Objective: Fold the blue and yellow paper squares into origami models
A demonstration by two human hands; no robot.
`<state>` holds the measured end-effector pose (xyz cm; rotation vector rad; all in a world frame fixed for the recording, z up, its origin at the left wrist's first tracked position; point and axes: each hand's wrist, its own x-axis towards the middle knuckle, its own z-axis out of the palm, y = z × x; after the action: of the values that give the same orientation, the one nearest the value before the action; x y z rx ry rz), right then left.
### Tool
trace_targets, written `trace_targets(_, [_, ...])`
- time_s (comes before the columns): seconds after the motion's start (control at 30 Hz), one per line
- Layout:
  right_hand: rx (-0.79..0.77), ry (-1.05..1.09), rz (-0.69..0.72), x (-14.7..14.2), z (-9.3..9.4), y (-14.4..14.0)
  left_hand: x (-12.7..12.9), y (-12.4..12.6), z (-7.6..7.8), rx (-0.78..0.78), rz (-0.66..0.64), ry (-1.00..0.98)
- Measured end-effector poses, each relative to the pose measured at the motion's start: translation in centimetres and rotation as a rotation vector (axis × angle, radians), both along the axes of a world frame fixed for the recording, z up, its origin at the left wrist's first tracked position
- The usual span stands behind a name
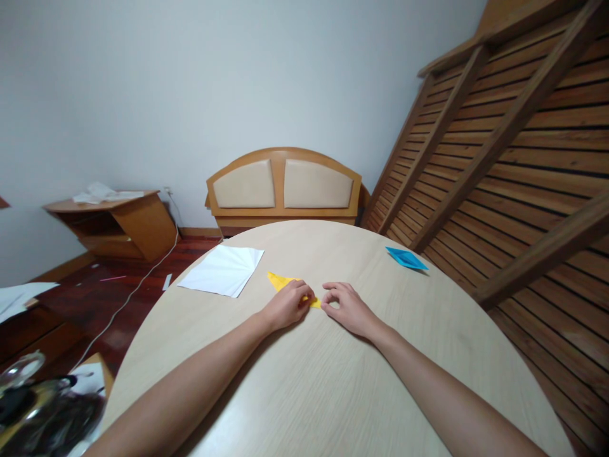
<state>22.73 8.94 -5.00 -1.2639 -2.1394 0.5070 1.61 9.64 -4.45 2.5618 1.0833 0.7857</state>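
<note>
Both hands press a folded yellow paper triangle (pixel 290 285) on the round pale wooden table (pixel 333 381): left hand (pixel 288 306) pinching its near corner, right hand (pixel 347 308) with fingers curled, apparently just touching it. The step looks like mid-crease work; the next move calls for firm, aligned pressure along the fold.

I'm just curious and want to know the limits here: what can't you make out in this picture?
Head view only:
- Near end of the yellow paper: covered by the left hand; its full shape is hidden.
- Right hand: fingers curl under, so contact with the paper is unclear.
- Blue paper: too small to read its folds.
- Dark clutter: cut off by the picture's corner.
</note>
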Motion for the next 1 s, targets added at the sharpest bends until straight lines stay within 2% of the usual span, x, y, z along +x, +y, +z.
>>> trace_targets(0.17, [0.079, 0.027, 0.180, 1.2, 0.4, 0.0, -0.1, 0.2, -0.3, 0.038, -0.058, 0.018])
trace_targets(0.37, [0.133, -0.104, 0.357, 1.4, 1.5, -0.5, -0.3, 0.4, -0.6, 0.069, -0.084, 0.051])
trace_targets(0.67, [0.137, -0.087, 0.356, 1.2, 1.7, -0.6, -1.7, -0.1, 1.4, 0.074, -0.237, 0.155])
trace_targets(1.0, [0.148, -0.130, 0.386, 1.6, 1.8, -0.4, -2.0, 0.0, 1.9, 0.113, -0.298, 0.220])
